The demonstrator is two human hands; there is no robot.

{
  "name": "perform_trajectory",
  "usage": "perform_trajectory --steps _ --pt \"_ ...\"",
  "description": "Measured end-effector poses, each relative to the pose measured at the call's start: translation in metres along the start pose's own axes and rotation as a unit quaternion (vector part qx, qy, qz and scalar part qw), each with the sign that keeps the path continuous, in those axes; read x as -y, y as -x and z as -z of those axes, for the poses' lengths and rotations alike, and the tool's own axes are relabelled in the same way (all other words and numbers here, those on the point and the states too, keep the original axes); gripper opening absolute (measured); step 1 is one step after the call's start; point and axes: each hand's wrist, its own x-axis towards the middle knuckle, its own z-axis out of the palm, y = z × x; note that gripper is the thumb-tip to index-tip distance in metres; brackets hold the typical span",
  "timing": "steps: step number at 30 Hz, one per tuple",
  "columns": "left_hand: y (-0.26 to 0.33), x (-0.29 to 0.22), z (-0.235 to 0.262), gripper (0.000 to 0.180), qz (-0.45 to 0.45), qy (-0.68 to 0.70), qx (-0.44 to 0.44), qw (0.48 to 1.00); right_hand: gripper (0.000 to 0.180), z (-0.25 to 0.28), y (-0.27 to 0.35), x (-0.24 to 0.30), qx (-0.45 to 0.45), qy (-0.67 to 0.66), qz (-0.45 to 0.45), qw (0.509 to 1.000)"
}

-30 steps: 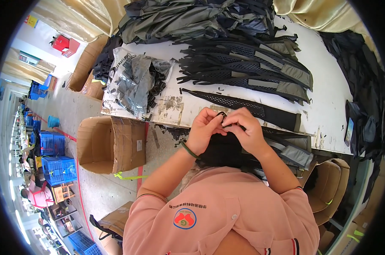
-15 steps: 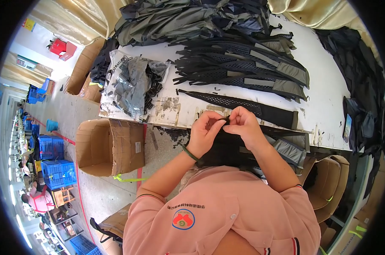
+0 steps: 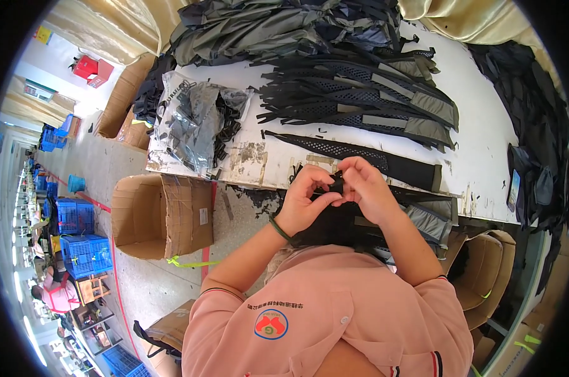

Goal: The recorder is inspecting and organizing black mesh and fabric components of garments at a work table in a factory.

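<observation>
Over the table's front edge, my left hand and my right hand meet, their fingers bent round a small black piece. Fingers cover much of it, so whether it is a buckle or a strap end is unclear. Just beyond my hands, a single black mesh strap panel lies flat, its narrow tip toward the left. More black fabric hangs between my forearms, with a grey panel at its right.
A clear plastic bag of small black parts sits on the white table. Behind are stacked mesh panels and piled dark fabric. Cardboard boxes flank me; blue crates stand far left. Dark garments hang right.
My fingers have shifted round the small black piece; the left thumb and index finger have spread wider, showing more of it. The panels and bag lie as before.
</observation>
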Motion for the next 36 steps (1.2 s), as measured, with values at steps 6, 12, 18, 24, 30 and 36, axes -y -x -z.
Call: perform_trajectory --steps 6,12,18,24,30,36 --pt "-0.003 -0.013 0.002 0.020 -0.062 -0.199 0.080 0.975 0.012 0.003 -0.004 0.011 0.033 0.402 0.138 0.904" --pt "0.026 -0.018 0.010 0.027 0.205 0.050 0.041 0.977 0.008 0.015 -0.021 0.015 0.001 0.352 0.035 0.935" --pt "0.033 -0.032 0.051 0.038 0.140 -0.391 -0.090 0.905 0.036 0.084 -0.037 -0.002 -0.097 0.843 0.245 0.468" --pt "-0.032 -0.004 0.062 0.037 -0.146 -0.589 0.055 0.793 0.045 0.095 -0.036 0.005 -0.039 0.859 0.284 0.424" --pt "-0.052 0.023 0.070 0.025 -0.008 -0.527 0.167 0.833 0.033 0.074 -0.003 0.058 -0.068 0.749 0.344 0.562" --pt "-0.053 -0.016 0.074 0.018 0.189 -0.242 0.205 0.929 0.024 0.087 0.056 0.122 0.005 0.728 0.103 0.678"
